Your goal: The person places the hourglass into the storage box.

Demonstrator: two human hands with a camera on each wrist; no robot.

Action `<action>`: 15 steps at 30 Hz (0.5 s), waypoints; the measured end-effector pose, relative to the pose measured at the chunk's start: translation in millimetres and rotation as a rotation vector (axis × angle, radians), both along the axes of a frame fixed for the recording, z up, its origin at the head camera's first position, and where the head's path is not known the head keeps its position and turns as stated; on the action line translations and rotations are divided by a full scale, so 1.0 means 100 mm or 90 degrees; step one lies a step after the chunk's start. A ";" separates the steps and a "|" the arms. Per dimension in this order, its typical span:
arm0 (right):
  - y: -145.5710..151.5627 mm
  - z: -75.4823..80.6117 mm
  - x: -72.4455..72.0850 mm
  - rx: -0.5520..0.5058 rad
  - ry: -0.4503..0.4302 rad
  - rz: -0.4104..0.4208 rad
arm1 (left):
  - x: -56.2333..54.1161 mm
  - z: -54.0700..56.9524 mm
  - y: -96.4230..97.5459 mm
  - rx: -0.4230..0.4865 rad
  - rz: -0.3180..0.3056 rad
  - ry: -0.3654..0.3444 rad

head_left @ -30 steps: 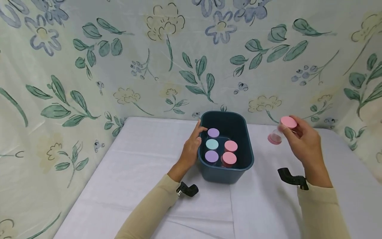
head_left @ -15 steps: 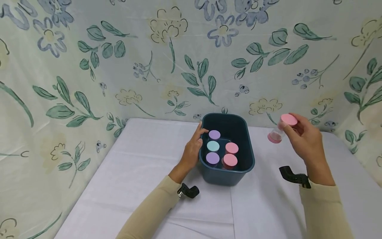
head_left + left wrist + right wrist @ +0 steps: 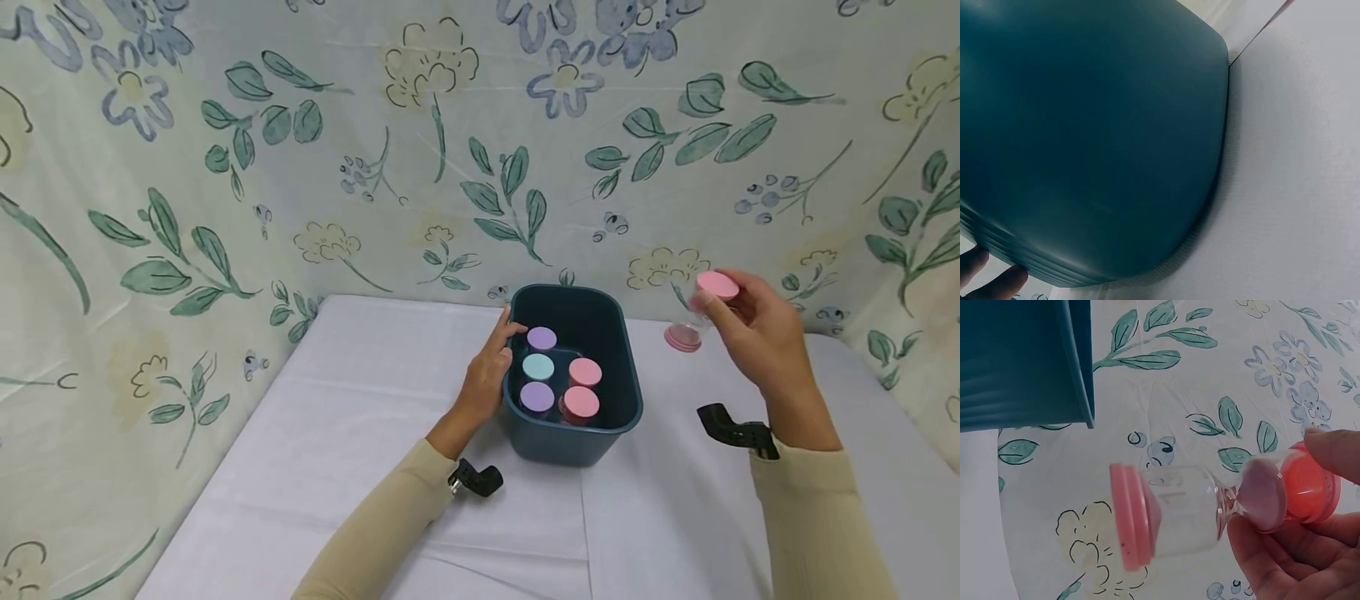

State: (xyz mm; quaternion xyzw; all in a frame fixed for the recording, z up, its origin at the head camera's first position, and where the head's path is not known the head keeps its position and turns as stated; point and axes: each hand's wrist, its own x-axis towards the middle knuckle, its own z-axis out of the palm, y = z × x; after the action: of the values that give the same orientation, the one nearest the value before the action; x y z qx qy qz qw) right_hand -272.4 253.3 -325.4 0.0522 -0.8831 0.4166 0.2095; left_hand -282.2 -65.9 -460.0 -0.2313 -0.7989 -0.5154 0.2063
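A pink-capped hourglass (image 3: 1188, 506) is held tilted in my right hand (image 3: 768, 337), above the table to the right of the bin. Thumb and fingers grip its upper end; pinkish sand shows in the bulb by the hand in the right wrist view. My left hand (image 3: 483, 375) holds the left side of a dark teal bin (image 3: 566, 442), one finger hooked over the rim. In the left wrist view, two fingertips (image 3: 1007, 281) touch the bin's ribbed outer wall. Inside stand several timers, among them a light blue-capped timer (image 3: 537, 367) and a purple-capped timer (image 3: 537, 397).
A white cloth (image 3: 375, 400) covers the table under the bin. Behind it hangs a floral curtain (image 3: 420, 192), close to the bin's far end. Black wrist mounts (image 3: 738, 432) stick out from both sleeves.
My right hand has shifted slightly up and to the left with the hourglass. The left hand keeps its place on the bin, and the whole view has drifted a little.
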 end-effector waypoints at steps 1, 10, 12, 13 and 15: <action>-0.02 0.01 0.00 -0.002 0.001 0.006 | 0.00 0.00 0.00 0.000 0.000 0.001; -0.14 0.06 -0.04 0.010 0.001 0.067 | 0.00 0.00 0.00 -0.004 0.001 0.003; -0.17 0.06 -0.04 0.014 0.007 0.079 | 0.00 0.00 0.00 -0.004 0.002 0.002; -0.18 0.06 -0.04 0.016 0.011 0.086 | 0.00 0.00 0.00 -0.004 0.003 0.002; -0.22 0.07 -0.04 0.018 0.018 0.098 | 0.01 0.01 0.00 -0.004 0.005 0.000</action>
State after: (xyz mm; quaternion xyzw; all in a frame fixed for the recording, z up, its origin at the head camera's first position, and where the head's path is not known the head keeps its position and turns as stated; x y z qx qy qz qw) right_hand -276.7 231.6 -318.8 0.1290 -0.8793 0.4180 0.1884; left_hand -281.7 -66.1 -459.2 -0.2288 -0.8015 -0.5121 0.2075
